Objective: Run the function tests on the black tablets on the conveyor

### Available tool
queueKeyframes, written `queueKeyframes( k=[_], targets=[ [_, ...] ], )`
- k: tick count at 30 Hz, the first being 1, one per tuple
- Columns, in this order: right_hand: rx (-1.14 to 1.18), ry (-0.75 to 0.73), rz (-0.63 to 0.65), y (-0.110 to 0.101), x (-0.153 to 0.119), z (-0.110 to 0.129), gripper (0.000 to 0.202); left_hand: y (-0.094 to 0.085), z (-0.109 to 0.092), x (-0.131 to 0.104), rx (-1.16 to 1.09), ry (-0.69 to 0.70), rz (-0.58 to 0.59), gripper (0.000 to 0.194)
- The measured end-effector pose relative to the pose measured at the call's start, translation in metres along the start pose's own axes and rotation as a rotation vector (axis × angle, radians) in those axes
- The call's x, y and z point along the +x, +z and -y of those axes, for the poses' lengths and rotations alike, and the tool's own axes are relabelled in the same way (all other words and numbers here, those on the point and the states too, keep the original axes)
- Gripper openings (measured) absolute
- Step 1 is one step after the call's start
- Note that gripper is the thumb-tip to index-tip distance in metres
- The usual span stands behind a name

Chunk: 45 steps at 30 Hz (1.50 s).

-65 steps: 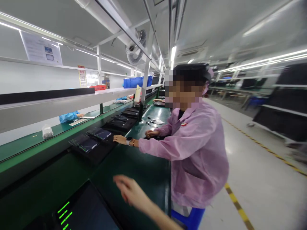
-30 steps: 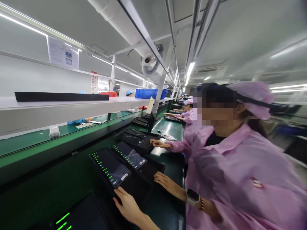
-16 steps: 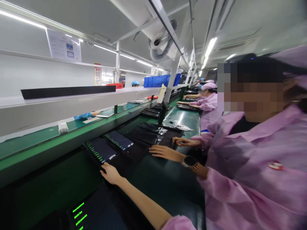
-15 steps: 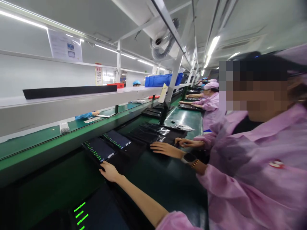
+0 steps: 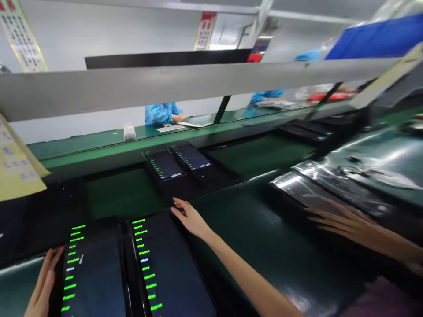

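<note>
In front of me two tablets, a left one (image 5: pixel 95 273) and a right one (image 5: pixel 175 268), lie side by side in a black tray. Both dark screens show a column of green text lines at the left. My left hand (image 5: pixel 42 286) is at the left side of the left tablet, fingers stretched along the tray's edge; whether it presses the tray cannot be made out. My right hand (image 5: pixel 190 218) is just off the far right corner of the right tablet, fingers apart and empty. Beyond it sits another black tray (image 5: pixel 211 176) with two similar lit tablets (image 5: pixel 161 165).
At the right, a co-worker's hand (image 5: pixel 350 226) is over a dark tray with clear plastic film (image 5: pixel 294 187). A grey shelf beam (image 5: pixel 165 81) crosses above the bench. Yellow paper (image 5: pixel 20 163) hangs at the left. Across the bench are a person's blue sleeves (image 5: pixel 161 113).
The view has swung left and down, bringing my left hand and the near tablets into sight. My right hand has left the far tray's near corner and come back beside the near tray.
</note>
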State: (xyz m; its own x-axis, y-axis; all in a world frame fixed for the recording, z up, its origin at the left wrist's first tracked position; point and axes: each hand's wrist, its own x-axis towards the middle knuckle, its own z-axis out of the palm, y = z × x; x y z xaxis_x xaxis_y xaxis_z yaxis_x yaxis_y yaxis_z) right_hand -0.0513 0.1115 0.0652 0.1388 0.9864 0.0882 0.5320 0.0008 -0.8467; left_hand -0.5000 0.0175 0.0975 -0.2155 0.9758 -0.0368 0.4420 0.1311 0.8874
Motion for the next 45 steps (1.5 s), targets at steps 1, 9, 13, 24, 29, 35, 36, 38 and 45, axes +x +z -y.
queueKeyframes(
  k=[1,9,13,24,29,35,36,38,45],
  targets=[
    [0.027,0.023,-0.003,-0.001,-0.017,-0.006,0.045,0.009,-0.003,-0.012,-0.018,0.014,-0.006,0.068],
    [0.166,0.187,-0.013,-0.007,-0.040,-0.018,0.071,0.029,-0.023,0.004,0.081,-0.033,-0.009,0.097],
    [0.188,0.211,-0.019,-0.004,-0.036,-0.014,0.075,0.033,-0.035,0.041,0.032,-0.027,-0.022,0.084],
    [0.209,0.202,-0.121,-0.001,-0.045,-0.017,0.075,0.043,-0.029,0.046,-0.053,-0.052,-0.017,0.071],
    [0.180,0.068,-0.223,-0.005,-0.065,-0.007,0.066,0.042,-0.029,0.047,-0.035,-0.038,-0.029,0.069],
    [-0.084,-0.454,-0.041,-0.004,-0.135,0.020,0.016,0.039,-0.027,0.050,-0.009,-0.041,0.010,0.067],
    [-0.156,-0.587,0.009,-0.003,-0.144,0.025,0.014,0.039,-0.027,0.050,0.004,-0.037,0.023,0.068],
    [-0.260,-0.789,0.076,-0.001,-0.155,0.034,0.018,0.036,-0.026,0.045,0.039,-0.017,0.043,0.071],
    [-0.362,-0.811,0.279,-0.003,-0.155,0.045,0.022,0.026,-0.017,-0.023,0.115,0.047,0.133,0.075]
  ],
)
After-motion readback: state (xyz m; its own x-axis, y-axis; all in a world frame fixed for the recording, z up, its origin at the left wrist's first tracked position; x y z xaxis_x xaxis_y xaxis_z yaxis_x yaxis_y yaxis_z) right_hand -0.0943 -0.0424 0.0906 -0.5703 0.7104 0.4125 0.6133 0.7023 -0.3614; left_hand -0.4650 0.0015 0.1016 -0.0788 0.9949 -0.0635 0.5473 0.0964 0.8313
